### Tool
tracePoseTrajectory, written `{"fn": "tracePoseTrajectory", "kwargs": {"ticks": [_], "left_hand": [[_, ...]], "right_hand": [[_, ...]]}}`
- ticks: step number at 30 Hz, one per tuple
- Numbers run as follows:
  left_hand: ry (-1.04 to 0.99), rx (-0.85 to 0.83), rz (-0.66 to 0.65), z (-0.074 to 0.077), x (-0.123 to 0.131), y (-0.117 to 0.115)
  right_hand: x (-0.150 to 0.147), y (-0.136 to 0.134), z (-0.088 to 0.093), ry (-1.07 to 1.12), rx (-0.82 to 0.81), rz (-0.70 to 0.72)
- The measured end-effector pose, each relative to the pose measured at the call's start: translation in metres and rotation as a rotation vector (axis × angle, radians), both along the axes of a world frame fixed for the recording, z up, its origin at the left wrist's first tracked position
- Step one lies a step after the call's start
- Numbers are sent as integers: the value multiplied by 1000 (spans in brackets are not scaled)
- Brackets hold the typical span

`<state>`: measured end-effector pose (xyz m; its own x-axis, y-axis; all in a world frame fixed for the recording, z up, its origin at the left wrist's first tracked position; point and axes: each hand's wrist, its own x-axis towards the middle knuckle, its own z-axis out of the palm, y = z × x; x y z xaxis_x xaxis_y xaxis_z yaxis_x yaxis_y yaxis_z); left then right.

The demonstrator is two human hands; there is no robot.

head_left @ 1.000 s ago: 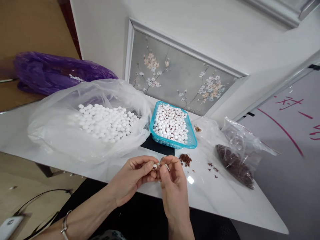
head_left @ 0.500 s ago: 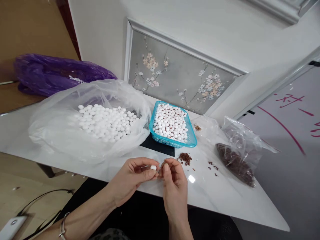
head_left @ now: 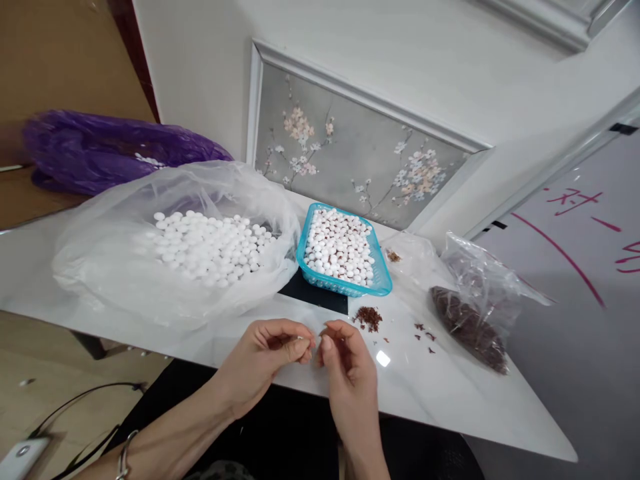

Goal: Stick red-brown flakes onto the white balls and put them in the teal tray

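Note:
My left hand (head_left: 265, 363) pinches a small white bead, mostly hidden behind the thumb and fingertips, just above the white table's near edge. My right hand (head_left: 347, 370) meets it fingertip to fingertip and pinches a tiny brown piece; what it is I cannot make out. A clear plastic bag (head_left: 125, 267) full of plain white beads (head_left: 207, 243) lies at the left. A turquoise basket (head_left: 385, 280) behind my hands holds white beads with brown spots. A small pile of brown bits (head_left: 369, 318) lies right of my right hand.
A clear bag of dark brown bits (head_left: 470, 327) lies at the right, with loose crumbs (head_left: 424, 333) beside it. A purple plastic bag (head_left: 110, 147) sits on a wooden surface at the far left. A framed floral panel (head_left: 350, 153) leans on the wall behind.
The white bead showed clearly at my left fingertips half a second ago; now the fingers have closed over it. Both hands have dropped slightly toward the table edge.

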<state>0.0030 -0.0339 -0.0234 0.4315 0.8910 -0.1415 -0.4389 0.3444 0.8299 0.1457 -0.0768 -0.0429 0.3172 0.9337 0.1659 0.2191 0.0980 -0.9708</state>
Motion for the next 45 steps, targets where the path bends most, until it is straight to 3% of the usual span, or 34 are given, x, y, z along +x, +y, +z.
{"fn": "tracePoseTrajectory", "kwargs": {"ticks": [5, 8, 12, 25, 35, 40, 42, 45], "left_hand": [[6, -87, 6, -1, 2, 2], [10, -112, 9, -1, 3, 2], [23, -96, 10, 0, 2, 2], [151, -10, 65, 6, 4, -3], [235, 37, 75, 1, 4, -2], [220, 63, 62, 7, 11, 1], [250, 162, 67, 13, 18, 8], [460, 511, 151, 28, 35, 29]], "right_hand": [[47, 5, -4, -602, -90, -302], [65, 11, -8, -713, -126, -366], [65, 16, -9, -787, -179, -385], [59, 10, -5, -798, -139, -376], [58, 6, -8, -727, -84, -342], [61, 6, -10, -703, -68, -322], [62, 6, -13, -699, -63, -308], [65, 7, -16, -694, -52, -298]]}}
